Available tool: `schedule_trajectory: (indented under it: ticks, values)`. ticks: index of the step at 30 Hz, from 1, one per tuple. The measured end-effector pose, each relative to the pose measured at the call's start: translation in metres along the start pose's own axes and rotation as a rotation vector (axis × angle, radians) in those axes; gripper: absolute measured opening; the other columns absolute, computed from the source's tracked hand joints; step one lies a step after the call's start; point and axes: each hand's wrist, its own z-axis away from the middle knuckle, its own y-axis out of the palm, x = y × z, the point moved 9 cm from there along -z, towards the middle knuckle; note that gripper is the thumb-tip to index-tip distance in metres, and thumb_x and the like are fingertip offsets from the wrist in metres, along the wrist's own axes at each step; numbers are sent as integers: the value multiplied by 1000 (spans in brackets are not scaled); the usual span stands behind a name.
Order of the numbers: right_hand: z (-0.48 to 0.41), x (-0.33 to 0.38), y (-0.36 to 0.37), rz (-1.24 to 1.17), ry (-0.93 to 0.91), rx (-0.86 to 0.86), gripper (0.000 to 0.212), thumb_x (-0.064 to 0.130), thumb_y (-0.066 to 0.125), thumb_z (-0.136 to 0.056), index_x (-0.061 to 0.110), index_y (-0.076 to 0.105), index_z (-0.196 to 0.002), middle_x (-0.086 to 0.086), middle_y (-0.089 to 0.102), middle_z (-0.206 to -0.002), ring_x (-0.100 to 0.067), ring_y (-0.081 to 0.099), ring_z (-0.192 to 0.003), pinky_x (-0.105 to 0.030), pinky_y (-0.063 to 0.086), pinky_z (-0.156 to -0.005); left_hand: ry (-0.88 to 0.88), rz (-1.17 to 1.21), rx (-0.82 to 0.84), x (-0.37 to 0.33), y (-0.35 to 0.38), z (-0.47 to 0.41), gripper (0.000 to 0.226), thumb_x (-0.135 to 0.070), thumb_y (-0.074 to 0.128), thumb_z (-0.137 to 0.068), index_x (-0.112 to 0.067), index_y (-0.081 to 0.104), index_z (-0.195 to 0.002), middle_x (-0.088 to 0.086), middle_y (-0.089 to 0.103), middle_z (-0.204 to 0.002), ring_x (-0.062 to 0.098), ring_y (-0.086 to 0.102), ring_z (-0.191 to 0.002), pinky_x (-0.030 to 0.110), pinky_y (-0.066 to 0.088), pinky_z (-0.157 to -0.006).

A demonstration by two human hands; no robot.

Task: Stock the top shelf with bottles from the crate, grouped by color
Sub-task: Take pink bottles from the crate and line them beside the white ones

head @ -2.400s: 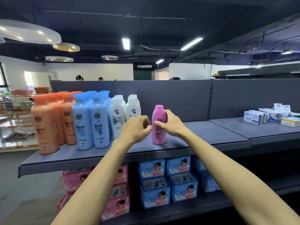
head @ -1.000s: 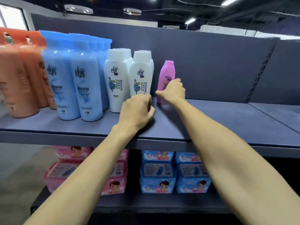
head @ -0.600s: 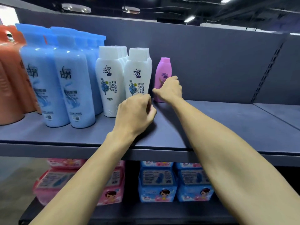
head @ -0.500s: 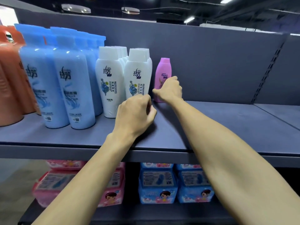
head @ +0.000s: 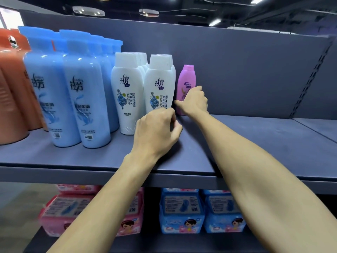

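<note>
A small pink bottle [head: 187, 77] stands upright at the back of the grey top shelf [head: 255, 143], right beside the white bottles [head: 127, 99]. My right hand [head: 194, 103] grips its lower half, thumb on the left side and fingers curled over the front. My left hand [head: 156, 132] hovers just over the shelf in front of the right-hand white bottle, fingers curled in with nothing in them. Left of the white group stand several blue bottles [head: 82, 99], and then orange bottles [head: 11, 92] at the frame edge. The crate is out of view.
The shelf's grey back panel [head: 255, 70] rises right behind the pink bottle. To the right of the pink bottle the shelf surface is bare. On the lower shelf lie pink packs [head: 63, 210] and blue packs [head: 182, 212].
The pink bottle has gone from the shelf's front to the back, next to the white bottles, with my right hand still on it. My left hand came off it and curled up.
</note>
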Motion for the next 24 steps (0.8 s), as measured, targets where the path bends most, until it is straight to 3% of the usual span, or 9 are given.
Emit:
schedule_trajectory:
  ticks: [17,24]
  values:
    - [16,-6,-8,41,32,90,75,29,85,-70,-1,44,-125,-13,54,-122,-31,60,-112,-30,43,-71,4,-26,-1,5,5,-2,12,-32,55,-82,-21,59,-78,-4,61,-76,22,57,-76,35,48,-62]
    - [58,-5,-47,112,-50,55,51,33,79,-81,4,49,-110,-12,58,-110,-34,61,-100,-35,40,-66,35,-58,36,-2,4,-1,15,-31,54,-82,-18,59,-79,0,63,-79,26,59,-81,36,49,-63]
